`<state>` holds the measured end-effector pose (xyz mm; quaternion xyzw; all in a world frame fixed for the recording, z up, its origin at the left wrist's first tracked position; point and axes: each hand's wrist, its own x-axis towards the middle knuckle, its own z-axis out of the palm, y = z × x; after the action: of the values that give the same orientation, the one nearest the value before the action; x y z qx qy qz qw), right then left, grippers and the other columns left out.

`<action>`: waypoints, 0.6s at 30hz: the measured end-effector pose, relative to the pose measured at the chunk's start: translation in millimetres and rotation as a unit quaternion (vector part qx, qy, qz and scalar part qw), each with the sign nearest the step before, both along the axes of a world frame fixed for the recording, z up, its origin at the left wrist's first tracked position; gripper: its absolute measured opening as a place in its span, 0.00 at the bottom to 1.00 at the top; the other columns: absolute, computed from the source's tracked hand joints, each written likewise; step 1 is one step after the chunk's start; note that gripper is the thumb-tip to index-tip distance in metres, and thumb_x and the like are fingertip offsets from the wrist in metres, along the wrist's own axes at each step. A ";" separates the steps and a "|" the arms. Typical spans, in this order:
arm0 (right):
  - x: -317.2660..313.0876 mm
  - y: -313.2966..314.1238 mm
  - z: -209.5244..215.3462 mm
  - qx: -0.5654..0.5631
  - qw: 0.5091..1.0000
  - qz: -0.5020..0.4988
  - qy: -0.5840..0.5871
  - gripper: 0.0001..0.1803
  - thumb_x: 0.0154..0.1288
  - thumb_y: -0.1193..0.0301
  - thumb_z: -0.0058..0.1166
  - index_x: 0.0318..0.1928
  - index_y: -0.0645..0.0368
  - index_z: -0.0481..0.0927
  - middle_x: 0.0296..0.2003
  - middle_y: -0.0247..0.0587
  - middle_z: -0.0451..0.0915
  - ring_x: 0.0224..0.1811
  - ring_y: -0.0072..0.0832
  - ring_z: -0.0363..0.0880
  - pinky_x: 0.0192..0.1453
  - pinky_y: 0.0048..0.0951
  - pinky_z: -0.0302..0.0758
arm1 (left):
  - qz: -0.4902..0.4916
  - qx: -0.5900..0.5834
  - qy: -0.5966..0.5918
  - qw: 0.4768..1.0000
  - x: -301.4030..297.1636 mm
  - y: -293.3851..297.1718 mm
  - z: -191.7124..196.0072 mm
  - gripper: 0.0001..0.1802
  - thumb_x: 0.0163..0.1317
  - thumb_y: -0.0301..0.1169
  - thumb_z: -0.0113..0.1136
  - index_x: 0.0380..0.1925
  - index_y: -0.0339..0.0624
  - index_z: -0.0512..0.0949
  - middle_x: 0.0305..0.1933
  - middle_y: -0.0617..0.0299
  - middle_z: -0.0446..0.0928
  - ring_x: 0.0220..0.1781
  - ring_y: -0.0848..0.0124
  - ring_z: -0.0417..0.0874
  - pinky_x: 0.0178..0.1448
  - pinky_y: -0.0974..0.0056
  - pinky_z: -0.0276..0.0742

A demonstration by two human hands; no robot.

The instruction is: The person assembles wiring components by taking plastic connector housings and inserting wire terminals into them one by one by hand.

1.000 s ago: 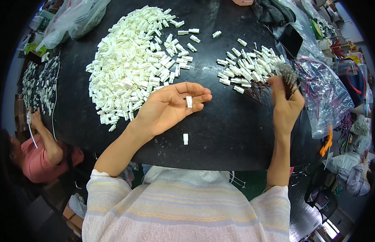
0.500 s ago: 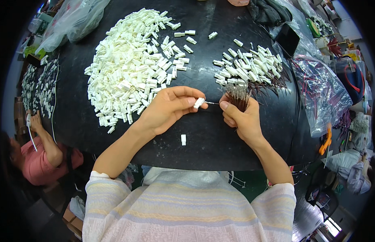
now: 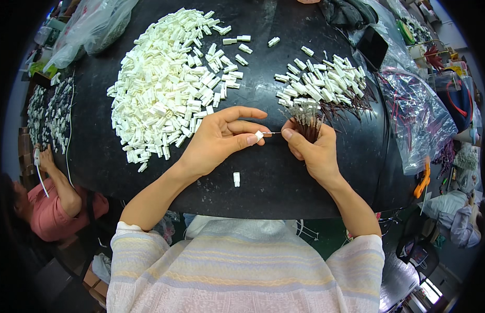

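Note:
Between thumb and fingers my left hand (image 3: 221, 136) pinches a small white plastic connector housing (image 3: 259, 135), mostly covered by the fingertips. My right hand (image 3: 316, 151) is closed round a bundle of dark wires (image 3: 308, 121) whose metal-tipped ends fan upward. From its thumb and forefinger a single wire with a thin metal terminal (image 3: 273, 132) points left, its tip at the housing; whether it is inside I cannot tell. One loose white housing (image 3: 237, 179) lies on the table below my left hand.
A large heap of white housings (image 3: 159, 83) covers the table's left side. Housings with wires attached (image 3: 326, 81) lie beyond my right hand. A dark phone-like slab (image 3: 373, 48), clear plastic bags (image 3: 417, 120) and orange-handled scissors (image 3: 422, 180) are at right. Another person (image 3: 57, 203) works at far left.
The housing in my left hand has turned and sits deeper between the fingertips. My left forefinger has lifted and straightened, while my right hand has barely moved.

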<state>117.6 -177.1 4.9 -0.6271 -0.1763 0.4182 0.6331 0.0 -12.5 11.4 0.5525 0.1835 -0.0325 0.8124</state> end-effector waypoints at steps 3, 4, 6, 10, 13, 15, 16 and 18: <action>-0.8 0.5 1.5 -0.022 0.999 0.017 -0.034 0.05 0.57 0.74 0.55 0.32 0.63 0.75 0.21 0.27 0.72 0.21 0.10 0.66 0.23 0.14 0.60 | 0.000 0.004 -0.007 1.000 -0.8 -1.1 0.8 0.21 0.56 0.23 0.56 0.50 0.30 0.66 0.41 0.52 0.77 0.42 0.74 0.77 0.50 0.71 0.71; -1.1 0.3 1.1 -0.028 0.999 0.013 -0.041 0.05 0.56 0.75 0.55 0.32 0.63 0.75 0.22 0.27 0.72 0.22 0.10 0.66 0.24 0.13 0.61 | -0.006 0.020 -0.007 1.000 -0.7 -1.6 2.0 0.21 0.56 0.23 0.55 0.51 0.30 0.66 0.42 0.52 0.77 0.42 0.74 0.77 0.50 0.72 0.71; -2.7 -0.1 -0.8 -0.034 0.998 0.009 -0.048 0.05 0.56 0.76 0.55 0.33 0.63 0.75 0.23 0.27 0.73 0.23 0.10 0.66 0.25 0.13 0.61 | -0.012 0.036 -0.007 0.999 -1.4 -2.3 2.2 0.21 0.57 0.23 0.54 0.51 0.31 0.66 0.42 0.52 0.77 0.42 0.75 0.77 0.50 0.72 0.71; -3.9 -1.8 -3.3 -0.016 0.988 0.019 -0.151 0.05 0.55 0.76 0.56 0.32 0.65 0.76 0.22 0.27 0.73 0.24 0.09 0.65 0.26 0.14 0.62 | -0.035 0.113 -0.031 0.992 -3.4 -5.2 1.9 0.22 0.58 0.22 0.51 0.54 0.33 0.64 0.43 0.53 0.77 0.41 0.76 0.76 0.49 0.73 0.71; -3.9 -1.8 -1.8 -0.018 0.982 0.055 -0.182 0.06 0.55 0.76 0.55 0.32 0.66 0.76 0.22 0.27 0.73 0.24 0.09 0.64 0.26 0.15 0.62 | -0.041 0.125 -0.052 0.990 -4.5 -5.3 -5.2 0.22 0.59 0.21 0.49 0.55 0.35 0.64 0.43 0.54 0.77 0.40 0.77 0.76 0.46 0.73 0.71; -4.8 -0.7 -3.2 -0.005 0.978 0.070 -0.196 0.06 0.55 0.77 0.55 0.32 0.67 0.75 0.22 0.27 0.73 0.24 0.10 0.64 0.27 0.15 0.62 | -0.036 0.116 -0.067 0.990 -4.3 -4.6 -9.5 0.22 0.59 0.20 0.48 0.55 0.36 0.64 0.42 0.55 0.77 0.39 0.77 0.76 0.45 0.73 0.72; -4.7 -0.3 -7.2 -0.005 0.982 0.063 -0.180 0.06 0.55 0.77 0.55 0.33 0.67 0.76 0.22 0.27 0.74 0.24 0.10 0.65 0.27 0.16 0.62 | -0.026 0.109 -0.079 0.991 -2.6 -4.4 -10.6 0.22 0.58 0.20 0.49 0.55 0.36 0.64 0.42 0.56 0.77 0.38 0.77 0.76 0.44 0.73 0.72; -6.5 1.5 -7.3 -0.004 0.985 0.055 -0.165 0.05 0.56 0.77 0.54 0.33 0.66 0.76 0.22 0.27 0.74 0.24 0.11 0.65 0.27 0.16 0.62 | -0.017 0.103 -0.092 0.990 -1.2 -4.5 -10.0 0.22 0.58 0.19 0.50 0.55 0.35 0.63 0.41 0.56 0.76 0.37 0.77 0.76 0.43 0.73 0.72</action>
<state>111.1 -175.6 -2.4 -0.6792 -0.3112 0.3436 0.5690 -1.1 -17.0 1.4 0.6370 0.1011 0.0236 0.7639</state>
